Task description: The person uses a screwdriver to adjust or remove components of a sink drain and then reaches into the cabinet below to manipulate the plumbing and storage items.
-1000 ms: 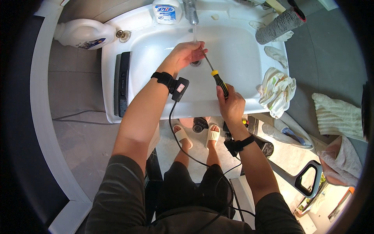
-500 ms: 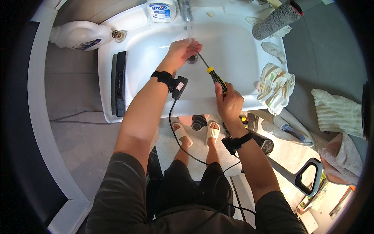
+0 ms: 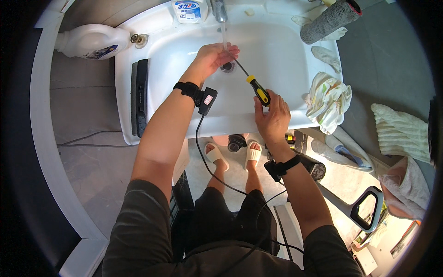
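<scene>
Since the earlier frame the screwdriver (image 3: 249, 81) has swung lower and its tip now sits at the sink's drain (image 3: 227, 67).

The right hand (image 3: 273, 117) is closed round the yellow-and-black handle, near its butt, with the steel shaft angled up-left into the white basin (image 3: 286, 55) — directly beneath the thin stream from the tap (image 3: 218, 9). The left hand (image 3: 213, 55) lies cupped over the drain with fingers loosely curled beside the tip; whether it pinches anything I cannot tell. The tool looks light and rigid, though a wet shaft would be slippery — the ribbed handle seems the safe place to grip. A crumpled cloth (image 3: 328, 99) rests on the basin's right rim.
</scene>
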`<state>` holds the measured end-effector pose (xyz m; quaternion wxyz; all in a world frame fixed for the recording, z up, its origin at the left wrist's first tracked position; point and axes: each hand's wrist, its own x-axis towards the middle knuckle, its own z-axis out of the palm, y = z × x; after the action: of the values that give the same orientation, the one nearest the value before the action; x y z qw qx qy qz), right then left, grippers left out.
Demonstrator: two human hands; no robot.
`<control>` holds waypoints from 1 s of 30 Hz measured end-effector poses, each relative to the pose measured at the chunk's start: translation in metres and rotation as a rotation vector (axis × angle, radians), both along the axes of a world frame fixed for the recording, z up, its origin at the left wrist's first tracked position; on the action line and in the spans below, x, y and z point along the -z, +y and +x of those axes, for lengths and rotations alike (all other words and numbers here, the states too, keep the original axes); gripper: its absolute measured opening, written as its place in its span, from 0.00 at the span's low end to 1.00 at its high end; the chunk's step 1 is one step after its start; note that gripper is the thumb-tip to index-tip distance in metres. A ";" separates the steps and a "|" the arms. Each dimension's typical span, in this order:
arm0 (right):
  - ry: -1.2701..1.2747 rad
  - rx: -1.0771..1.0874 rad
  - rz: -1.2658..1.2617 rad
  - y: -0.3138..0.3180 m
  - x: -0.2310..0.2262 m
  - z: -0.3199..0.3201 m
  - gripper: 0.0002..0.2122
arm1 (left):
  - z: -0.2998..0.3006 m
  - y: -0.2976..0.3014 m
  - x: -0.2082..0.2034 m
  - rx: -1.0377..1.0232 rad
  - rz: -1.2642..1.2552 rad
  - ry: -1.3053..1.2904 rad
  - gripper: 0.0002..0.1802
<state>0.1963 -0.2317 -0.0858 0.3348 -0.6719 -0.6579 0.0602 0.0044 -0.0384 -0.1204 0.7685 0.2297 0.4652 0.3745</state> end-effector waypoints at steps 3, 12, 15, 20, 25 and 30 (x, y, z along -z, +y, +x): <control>0.014 0.014 -0.040 -0.002 0.000 0.000 0.14 | -0.001 -0.002 0.005 0.036 0.045 -0.033 0.16; 0.086 0.051 -0.059 -0.003 0.001 0.000 0.15 | -0.010 0.006 0.010 -0.059 0.083 0.283 0.13; 0.097 0.080 0.031 -0.002 0.001 -0.001 0.16 | -0.024 0.010 0.019 0.034 0.224 0.803 0.13; 0.121 0.117 -0.016 -0.003 0.002 -0.003 0.17 | -0.043 -0.010 0.007 0.185 0.478 1.404 0.12; 0.105 0.123 -0.039 -0.003 0.004 0.002 0.17 | -0.041 -0.017 -0.012 0.296 0.528 1.379 0.12; 0.047 0.041 -0.014 -0.003 0.004 0.001 0.20 | -0.027 0.004 0.008 0.215 0.274 0.812 0.11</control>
<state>0.1972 -0.2342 -0.0896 0.3467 -0.6860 -0.6354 0.0735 -0.0225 -0.0348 -0.1279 0.5203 0.5052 0.6490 0.2300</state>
